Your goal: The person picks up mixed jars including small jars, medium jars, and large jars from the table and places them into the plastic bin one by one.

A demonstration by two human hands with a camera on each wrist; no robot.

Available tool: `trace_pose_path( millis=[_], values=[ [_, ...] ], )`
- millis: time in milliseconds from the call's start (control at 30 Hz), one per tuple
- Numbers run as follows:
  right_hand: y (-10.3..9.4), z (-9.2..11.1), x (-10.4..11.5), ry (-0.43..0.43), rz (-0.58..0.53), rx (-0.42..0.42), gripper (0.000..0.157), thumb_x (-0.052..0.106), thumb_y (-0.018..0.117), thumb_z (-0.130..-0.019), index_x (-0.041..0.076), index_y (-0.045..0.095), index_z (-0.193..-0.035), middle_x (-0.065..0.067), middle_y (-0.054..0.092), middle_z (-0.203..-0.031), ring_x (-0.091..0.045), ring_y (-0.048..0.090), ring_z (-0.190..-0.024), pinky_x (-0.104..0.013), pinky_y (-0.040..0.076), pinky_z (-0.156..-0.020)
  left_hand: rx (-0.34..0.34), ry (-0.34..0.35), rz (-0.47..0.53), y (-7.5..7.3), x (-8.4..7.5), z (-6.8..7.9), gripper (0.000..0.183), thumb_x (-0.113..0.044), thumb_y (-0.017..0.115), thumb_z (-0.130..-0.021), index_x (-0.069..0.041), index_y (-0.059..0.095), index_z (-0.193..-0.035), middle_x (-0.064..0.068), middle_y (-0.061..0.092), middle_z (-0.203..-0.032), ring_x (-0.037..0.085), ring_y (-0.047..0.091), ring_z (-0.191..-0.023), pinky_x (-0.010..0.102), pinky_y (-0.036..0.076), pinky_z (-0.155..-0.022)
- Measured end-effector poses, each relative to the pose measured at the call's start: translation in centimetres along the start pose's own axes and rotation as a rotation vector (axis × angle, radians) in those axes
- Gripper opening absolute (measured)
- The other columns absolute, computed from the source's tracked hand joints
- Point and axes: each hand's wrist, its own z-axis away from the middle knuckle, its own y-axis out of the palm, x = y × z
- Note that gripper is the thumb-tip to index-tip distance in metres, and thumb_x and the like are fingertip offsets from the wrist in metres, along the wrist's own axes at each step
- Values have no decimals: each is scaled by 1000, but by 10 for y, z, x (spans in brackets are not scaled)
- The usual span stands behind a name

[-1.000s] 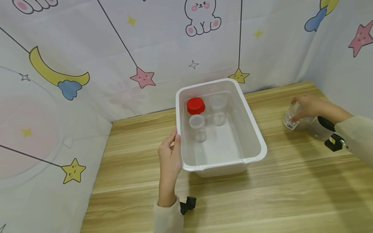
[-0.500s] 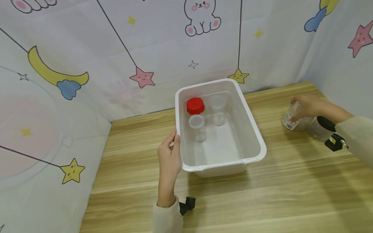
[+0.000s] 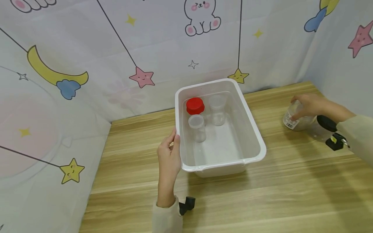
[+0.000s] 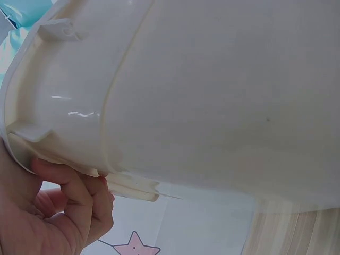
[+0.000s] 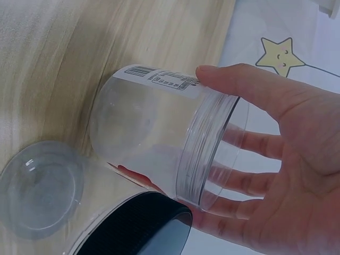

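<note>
On the left long side of a white plastic tub [image 3: 221, 149], my left hand [image 3: 170, 155] grips the rim. The left wrist view shows its fingers curled under the edge. Inside the tub stand a jar with a red lid [image 3: 195, 106] and two clear containers with pale translucent lids, one nearer [image 3: 197, 129] and one farther right [image 3: 218, 111]. Off to the right, my right hand [image 3: 311, 105] holds a clear plastic jar [image 5: 151, 125] with a white barcode label, thumb on one side and fingers round the other. Its screw thread shows near the palm.
Close beside the held jar stands another clear jar with a black lid [image 5: 138, 226], partly behind the right wrist. The wooden table [image 3: 285, 197] meets a patterned white cloth [image 3: 163, 42] at the back and sides.
</note>
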Motion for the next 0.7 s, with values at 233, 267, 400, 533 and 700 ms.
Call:
trace_pose_path(
  millis=[233,267,400,533,700],
  values=[
    [-4,1,3,9,4,9,65,17,85,-78,-18,50,-120,-41,55,-114,-52,56,-102,-58,48,-80,3,-4,0,0,0,0,38,-15,55,-104,-1,56,-139,21,63,-116,38,72,-87,45,61,-72],
    [-5,1,3,9,4,9,65,17,85,-78,-18,50,-119,-42,55,-115,-52,55,-102,-58,48,-80,3,-4,-1,0,0,0,38,-15,55,-104,-1,56,-139,22,63,-115,37,72,-87,46,61,-72],
    [-6,0,4,-4,10,-2,65,17,86,-76,-19,51,-118,-42,55,-114,-51,57,-101,-58,49,-80,-1,-9,-2,0,0,0,38,-16,55,-104,-1,57,-139,22,63,-114,38,72,-87,47,61,-72],
    [-9,0,3,-14,12,-5,66,17,86,-76,-19,51,-118,-41,56,-114,-52,57,-102,-58,49,-81,-1,-10,-3,0,1,0,38,-15,55,-104,-1,57,-139,23,63,-114,38,72,-87,46,61,-72],
    [-14,-1,3,-26,22,0,66,18,86,-77,-19,50,-119,-41,56,-114,-55,55,-104,-60,48,-82,4,-7,3,-1,-1,-1,38,-16,54,-104,-1,56,-139,23,63,-118,38,72,-87,45,61,-71]
  ],
)
